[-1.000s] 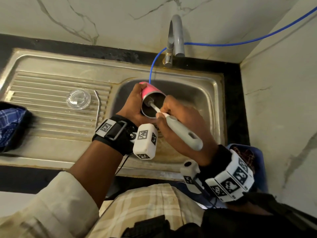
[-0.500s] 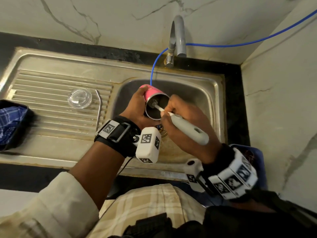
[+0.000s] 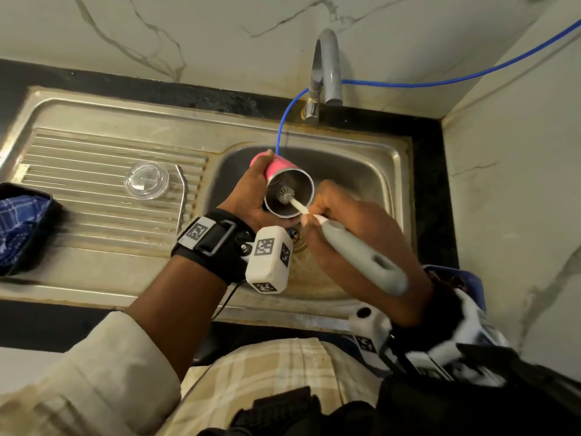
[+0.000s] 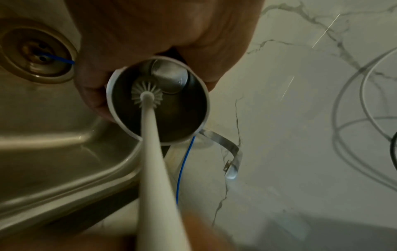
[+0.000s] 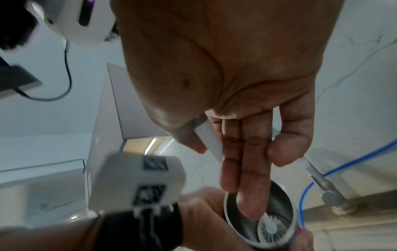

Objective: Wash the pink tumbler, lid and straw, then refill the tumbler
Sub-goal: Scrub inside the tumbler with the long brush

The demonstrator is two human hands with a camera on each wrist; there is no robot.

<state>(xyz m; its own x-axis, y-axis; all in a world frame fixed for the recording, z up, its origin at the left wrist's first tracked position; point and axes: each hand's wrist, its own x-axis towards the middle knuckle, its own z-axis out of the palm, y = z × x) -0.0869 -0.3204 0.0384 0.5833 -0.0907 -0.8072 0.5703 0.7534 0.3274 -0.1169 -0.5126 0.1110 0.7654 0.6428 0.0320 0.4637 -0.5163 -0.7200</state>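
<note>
My left hand (image 3: 251, 196) grips the pink tumbler (image 3: 278, 166) over the sink basin, tilted so its steel mouth faces me. My right hand (image 3: 355, 234) grips the grey handle of a bottle brush (image 3: 361, 256). Its white bristle head (image 3: 285, 194) sits inside the tumbler. The left wrist view looks straight into the tumbler (image 4: 158, 101) with the brush head (image 4: 147, 95) near the rim. In the right wrist view my fingers (image 5: 247, 169) lie along the brush stem above the tumbler (image 5: 260, 219). The clear lid (image 3: 146, 180) and metal straw (image 3: 181, 196) lie on the drainboard.
The grey tap (image 3: 325, 67) rises behind the steel sink (image 3: 393, 171), with a thin blue tube (image 3: 471, 73) running from the right wall down into the basin. A dark tray with a blue checked cloth (image 3: 15, 221) sits at the left. A blue container (image 3: 465, 278) stands at the right.
The brush has been pulled outward, so its bristle head now shows near the tumbler's mouth. The tumbler's opening has turned more toward me.
</note>
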